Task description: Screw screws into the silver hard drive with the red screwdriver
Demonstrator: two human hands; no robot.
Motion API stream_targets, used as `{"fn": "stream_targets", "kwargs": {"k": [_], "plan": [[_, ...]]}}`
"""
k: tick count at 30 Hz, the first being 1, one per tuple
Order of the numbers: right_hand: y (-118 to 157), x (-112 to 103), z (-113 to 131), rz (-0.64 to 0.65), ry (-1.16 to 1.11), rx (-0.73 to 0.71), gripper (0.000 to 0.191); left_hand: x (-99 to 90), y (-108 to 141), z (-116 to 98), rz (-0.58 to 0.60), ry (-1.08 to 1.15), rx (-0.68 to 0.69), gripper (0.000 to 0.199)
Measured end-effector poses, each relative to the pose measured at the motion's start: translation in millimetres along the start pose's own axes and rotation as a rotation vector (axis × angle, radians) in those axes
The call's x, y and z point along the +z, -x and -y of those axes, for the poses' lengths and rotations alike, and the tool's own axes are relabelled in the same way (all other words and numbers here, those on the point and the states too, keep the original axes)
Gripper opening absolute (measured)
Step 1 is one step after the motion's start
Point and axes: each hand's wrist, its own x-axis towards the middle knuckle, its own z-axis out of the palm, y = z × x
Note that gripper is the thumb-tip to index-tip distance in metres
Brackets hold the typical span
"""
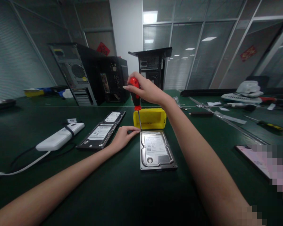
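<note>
A silver hard drive (157, 160) lies label up on the green table in front of me. My right hand (145, 88) grips a red and black screwdriver (137, 102) from above. Its shaft points down, nearly upright, with the tip at the drive's far left corner. At that same corner the thumb and forefinger of my left hand (124, 136) close together beside the tip. Whatever they pinch is too small to make out. Just behind the drive stands a yellow plastic tray (151, 119), its open side facing me.
Left of my hand lie two more hard drives (100, 133) end to end. A white power strip (60, 138) with its cable is farther left. Computer cases (85, 75) stand at the back. To the right are a phone (254, 160), another screwdriver (269, 125) and small parts.
</note>
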Motion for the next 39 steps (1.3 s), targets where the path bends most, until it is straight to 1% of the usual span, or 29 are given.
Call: {"fn": "stream_targets", "kwargs": {"k": [8, 23, 30, 39], "plan": [[-0.5, 1.9, -0.9, 0.001, -0.005, 0.014, 0.025, 0.2, 0.0, -2.3, 0.003, 0.002, -0.013, 0.020], [-0.5, 3.3, -2.7, -0.021, 0.028, 0.016, 0.025, 0.9, -0.1, 0.1, 0.005, -0.004, -0.028, 0.021], [-1.4, 3.6, -3.5, -0.036, 0.028, 0.003, 0.024, 0.2, -0.4, 0.6, 0.029, -0.011, -0.022, 0.026], [-1.3, 4.5, -5.0, -0.015, 0.040, 0.004, 0.026, -0.1, 0.0, -0.6, 0.029, -0.008, -0.027, 0.026]]}}
